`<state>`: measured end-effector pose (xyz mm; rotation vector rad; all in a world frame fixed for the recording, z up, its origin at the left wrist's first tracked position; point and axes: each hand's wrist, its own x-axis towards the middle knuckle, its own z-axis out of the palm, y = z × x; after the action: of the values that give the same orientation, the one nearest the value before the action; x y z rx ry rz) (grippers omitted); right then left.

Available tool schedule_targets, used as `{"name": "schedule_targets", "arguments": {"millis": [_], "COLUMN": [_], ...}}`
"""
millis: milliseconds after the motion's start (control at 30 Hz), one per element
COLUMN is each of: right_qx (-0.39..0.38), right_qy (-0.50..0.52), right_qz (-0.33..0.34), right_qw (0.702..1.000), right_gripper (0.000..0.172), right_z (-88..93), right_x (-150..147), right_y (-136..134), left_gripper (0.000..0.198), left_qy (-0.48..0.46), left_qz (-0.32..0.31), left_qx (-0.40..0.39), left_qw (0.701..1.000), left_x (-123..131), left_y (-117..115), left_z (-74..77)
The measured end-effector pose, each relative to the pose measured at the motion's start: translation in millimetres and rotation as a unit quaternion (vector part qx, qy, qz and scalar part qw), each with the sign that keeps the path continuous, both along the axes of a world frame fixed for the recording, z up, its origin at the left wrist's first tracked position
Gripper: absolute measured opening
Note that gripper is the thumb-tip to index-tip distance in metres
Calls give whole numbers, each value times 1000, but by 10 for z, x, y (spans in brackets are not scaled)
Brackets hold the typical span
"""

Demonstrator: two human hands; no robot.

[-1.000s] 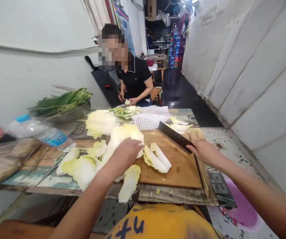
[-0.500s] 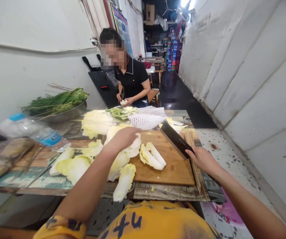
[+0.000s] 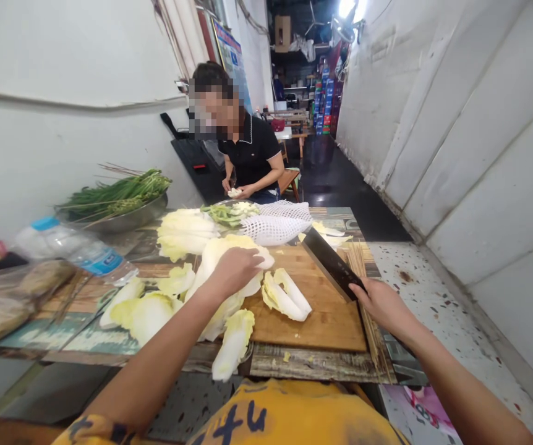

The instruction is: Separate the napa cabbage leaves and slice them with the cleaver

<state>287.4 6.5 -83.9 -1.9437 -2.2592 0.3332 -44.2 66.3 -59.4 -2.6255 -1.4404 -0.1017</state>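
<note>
My right hand [image 3: 384,306] is closed round the handle of a cleaver [image 3: 334,262], its dark blade tilted over the right part of a wooden cutting board [image 3: 322,327]. At the board's left edge, my left hand [image 3: 238,269] has its fingers bent onto the white end of a large napa cabbage leaf [image 3: 217,250]; the fingertips are partly hidden. A small cabbage heart [image 3: 287,295] lies on the board between my hands. Nearer me, a loose leaf [image 3: 233,346] hangs over the table's front edge. More cabbage leaves [image 3: 148,315] are spread to the left.
Across the table a person [image 3: 252,148] holds something small and white. Cabbage [image 3: 185,232], green pieces [image 3: 227,214] and white foam netting [image 3: 280,222] lie at the back. A bowl of greens [image 3: 127,213], water bottle [image 3: 93,253] and plastic bag [image 3: 11,303] stand left; skewers [image 3: 371,321] lie right.
My left hand has drawn slightly back and down on the large leaf, showing more of it. The cleaver stays nearly still over the board. The view has shifted a little.
</note>
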Motion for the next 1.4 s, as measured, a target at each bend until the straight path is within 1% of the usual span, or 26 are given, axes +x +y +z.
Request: {"name": "schedule_targets", "arguments": {"millis": [100,200,267,333,467,533,567,633,733,800,833,900,1000,1167,1400], "right_qx": [3,3,1,0,1,2,4,12,26,22,16,-1,-21,-40,-78], "right_qy": [2,0,1,4,10,10,8,-6,-45,-66,-73,-84,-102,-133,-160], "right_qz": [-6,-15,-20,-23,-22,-20,-20,-31,-54,-43,-27,10,49,78,108], "right_qw": [1000,1000,1000,1000,1000,1000,1000,999,997,997,997,996,993,987,978], "right_gripper": [30,31,31,31,31,31,31,32,34,34,33,31,30,34,33], "right_z": [-15,-22,-24,-31,-54,-48,-34,22,162,267,315,392,451,465,499], "right_x": [2,5,10,17,35,43,46,48,31,-1,-24,-80,-172,-274,-264], "right_y": [-12,-26,-33,-37,-32,-27,-27,-40,-94,-142,-165,-198,-199,-94,53], "left_gripper": [21,20,19,21,25,27,27,25,19,17,17,19,22,22,20], "left_qy": [71,83,89,89,69,35,14,-20,3,12,9,0,-8,-24,-39], "left_qz": [6,10,14,20,58,60,44,-22,-126,-146,-145,-135,-125,-112,-112], "left_qx": [6,2,3,9,53,87,97,93,20,-19,-32,-47,-68,-87,-101], "left_qw": [997,996,996,996,994,994,994,995,992,989,989,990,990,990,988], "left_x": [122,220,249,241,228,330,422,671,1049,1193,1225,1230,1192,1188,1190], "left_y": [70,96,102,118,170,159,133,40,-163,-278,-315,-346,-330,-325,-335], "left_z": [-48,-112,-120,-73,145,217,219,139,-121,-289,-351,-422,-438,-436,-442]}}
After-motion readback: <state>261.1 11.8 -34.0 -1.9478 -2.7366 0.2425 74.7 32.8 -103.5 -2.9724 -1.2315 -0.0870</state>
